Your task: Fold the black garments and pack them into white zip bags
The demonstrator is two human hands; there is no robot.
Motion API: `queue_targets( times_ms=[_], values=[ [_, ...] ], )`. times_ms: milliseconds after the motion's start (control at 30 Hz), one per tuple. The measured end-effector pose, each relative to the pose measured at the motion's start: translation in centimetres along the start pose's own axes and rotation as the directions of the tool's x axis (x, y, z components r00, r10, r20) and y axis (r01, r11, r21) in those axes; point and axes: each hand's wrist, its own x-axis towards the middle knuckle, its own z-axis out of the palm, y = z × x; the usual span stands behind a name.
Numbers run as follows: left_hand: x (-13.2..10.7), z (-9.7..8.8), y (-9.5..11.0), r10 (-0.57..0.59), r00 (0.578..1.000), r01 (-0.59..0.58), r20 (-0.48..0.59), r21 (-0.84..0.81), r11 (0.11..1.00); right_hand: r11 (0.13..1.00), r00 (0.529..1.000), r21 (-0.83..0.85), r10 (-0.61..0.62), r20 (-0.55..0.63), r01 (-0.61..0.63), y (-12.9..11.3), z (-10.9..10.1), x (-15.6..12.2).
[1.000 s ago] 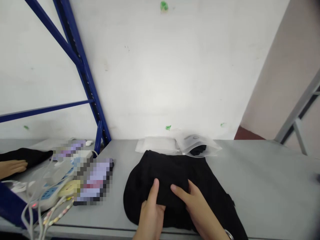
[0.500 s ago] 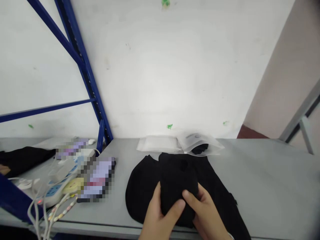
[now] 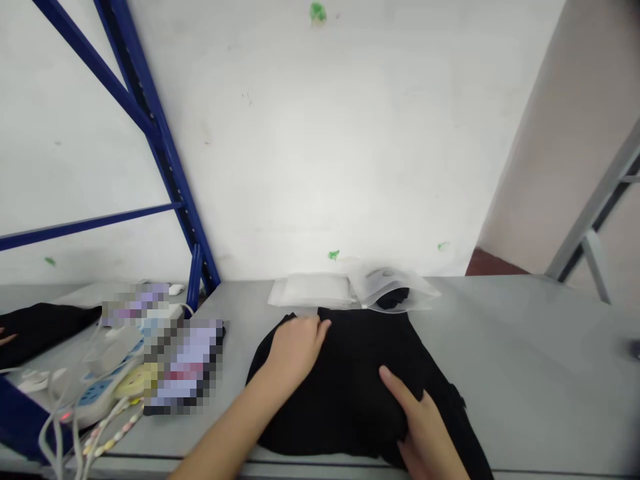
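A black cloth garment (image 3: 345, 393) lies bunched and folded on the grey table (image 3: 525, 360). My left hand (image 3: 295, 350) rests flat on its upper left part, with the fingers together and no grip. Lower on the right, my right hand (image 3: 417, 427) presses on the cloth with the index finger stretched out. Behind the garment's top edge is a clear plastic bag (image 3: 387, 287) with something black inside, and a flat white package (image 3: 313, 290) lies next to it.
A multi-socket power strip (image 3: 107, 380) with cables and two pixelated, blurred items (image 3: 185, 367) stand left of the garment. Further left, another person's fingertips (image 3: 5, 339) reach a second black cloth (image 3: 43, 330). Blue shelf uprights (image 3: 170, 173) rise behind them.
The fold that both hands lifted at the middle is now laid down on the garment. My left hand has moved up and left, and my right hand has moved down and right.
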Motion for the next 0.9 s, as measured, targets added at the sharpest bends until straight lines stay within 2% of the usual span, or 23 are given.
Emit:
queue_targets(
  times_ms=[133, 200, 267, 367, 467, 600, 767, 900],
  values=[
    [7.2, 2.4, -1.4, 0.065, 0.998, -0.062, -0.014, 0.151, 0.987, 0.998, 0.997, 0.022, 0.066, -0.039, -0.066, 0.0, -0.2, 0.8],
    [9.4, 3.6, -2.0, 0.089, 0.996, -0.088, 0.003, 0.192, 0.977, 0.999, 0.999, -0.004, 0.050, -0.021, -0.050, -0.2, -0.2, 0.9],
    [10.7, 4.4, -2.5, 0.093, 0.996, -0.094, 0.016, 0.223, 0.970, 0.998, 0.999, -0.049, 0.036, -0.008, -0.036, -0.4, -0.2, 1.0],
    [11.2, 4.5, -3.4, 0.086, 0.996, -0.086, 0.012, 0.257, 0.963, 0.995, 0.999, -0.092, 0.025, -0.021, -0.027, -0.7, -0.3, 1.0],
    [10.8, 3.6, -4.6, 0.094, 0.996, -0.087, -0.010, 0.279, 0.956, 0.993, 1.000, -0.114, 0.006, 0.007, -0.005, -0.8, -0.4, 0.9],
    [10.2, 2.7, -5.3, 0.165, 0.986, -0.152, -0.023, 0.280, 0.948, 0.997, 0.999, -0.056, -0.043, 0.028, 0.045, -0.7, 0.0, 0.5],
    [10.4, 4.4, -2.9, 0.251, 0.968, -0.241, -0.003, 0.272, 0.932, 1.000, 0.999, 0.008, -0.029, -0.022, 0.029, -0.6, 0.1, 0.2],
    [11.1, 5.8, -0.9, 0.227, 0.974, -0.220, 0.002, 0.252, 0.942, 0.999, 0.999, 0.006, -0.049, 0.006, 0.049, -0.4, -0.4, 0.5]
  ],
)
